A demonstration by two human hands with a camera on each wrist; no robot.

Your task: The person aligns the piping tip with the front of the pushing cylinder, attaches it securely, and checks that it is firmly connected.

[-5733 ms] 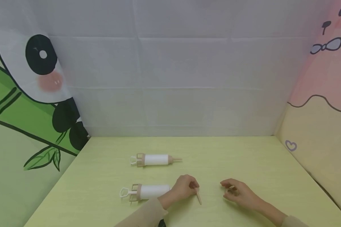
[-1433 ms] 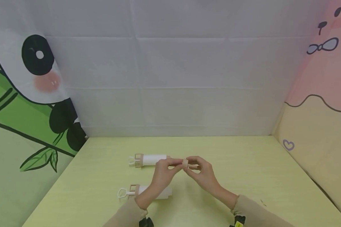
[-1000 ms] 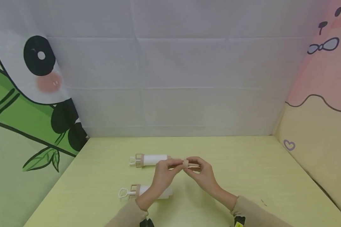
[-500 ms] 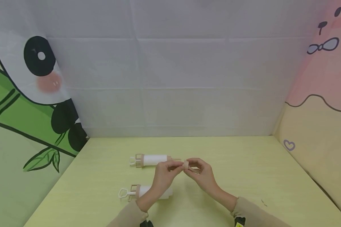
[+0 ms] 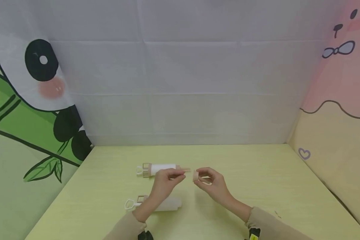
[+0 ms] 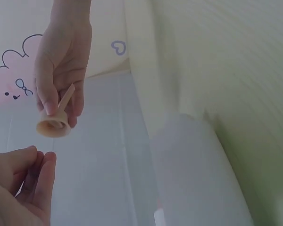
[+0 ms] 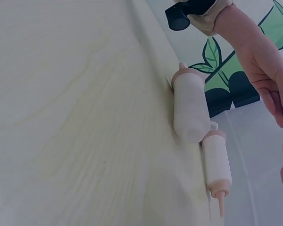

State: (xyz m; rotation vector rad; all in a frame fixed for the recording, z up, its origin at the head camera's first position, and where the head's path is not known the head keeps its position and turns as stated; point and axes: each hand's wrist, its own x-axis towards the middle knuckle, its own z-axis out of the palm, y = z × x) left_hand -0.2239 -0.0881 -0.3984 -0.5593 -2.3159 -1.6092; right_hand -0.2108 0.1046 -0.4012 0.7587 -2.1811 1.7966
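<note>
My right hand [image 5: 214,183] pinches a beige funnel-shaped nozzle [image 6: 54,126] between thumb and fingers. Its wide mouth faces my left hand, and its thin spout [image 6: 66,98] runs back along the palm. A short gap to the left, my left hand [image 5: 166,181] holds nothing visible, its fingers loosely together. Beneath the left forearm lies a large white syringe [image 5: 166,204] with a looped plunger handle and no nozzle on its front end; the arm covers part of it. Behind the left hand, a second white syringe [image 7: 217,160] lies with a beige pointed nozzle fitted.
Both syringes lie on the pale yellow tabletop [image 5: 243,160], their handles pointing left. A small dark mark [image 5: 277,214] shows on the right of the table. A white sheet [image 5: 192,90] hangs behind, with cartoon-printed panels [image 5: 333,133] at the sides.
The right hand picked up the nozzle and brought it to the middle, where both hands held it. In the last half second the left hand let go and drew left.
</note>
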